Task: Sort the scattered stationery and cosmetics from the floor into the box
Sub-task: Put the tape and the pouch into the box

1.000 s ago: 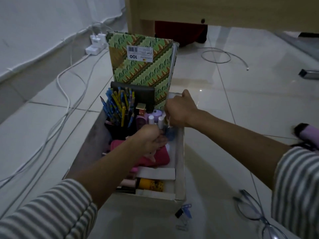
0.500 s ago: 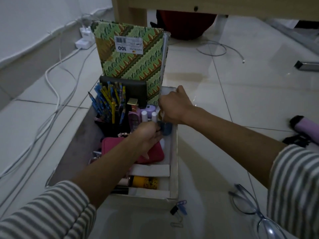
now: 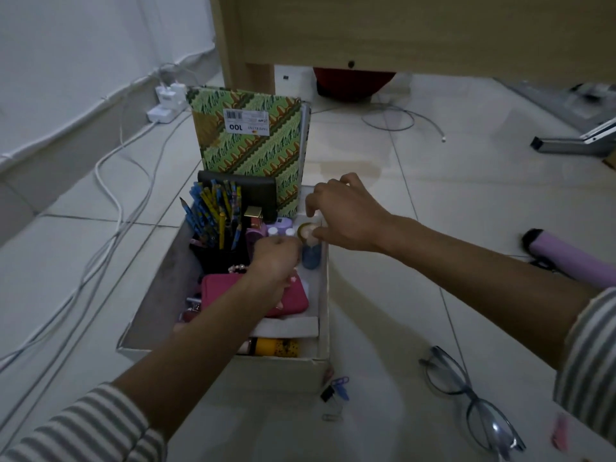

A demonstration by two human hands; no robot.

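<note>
A white cardboard box (image 3: pixel 322 295) stands on the tiled floor. It holds a cup of blue and yellow pencils (image 3: pixel 213 215), a pink pouch (image 3: pixel 295 300), small lilac bottles (image 3: pixel 281 228), a yellow tube (image 3: pixel 276 347) and an upright green patterned notebook (image 3: pixel 253 141). A blue bottle (image 3: pixel 311 258) with a pale round cap stands against the box's right wall. My left hand (image 3: pixel 275 258) is curled against the bottle's left side. Just above the cap hovers my right hand (image 3: pixel 346 215), fingers spread and thumb at the cap's edge.
Binder clips and paper clips (image 3: pixel 335 390) lie on the floor before the box, with glasses (image 3: pixel 473 408) and a small pink item (image 3: pixel 560 431) to the right. A purple roll (image 3: pixel 573 258) lies far right. White cables (image 3: pixel 110 181) run along the left; a wooden desk (image 3: pixel 400 31) stands behind.
My right hand has let go and lifted off the blue bottle, baring its pale cap. My left hand stays curled beside the bottle.
</note>
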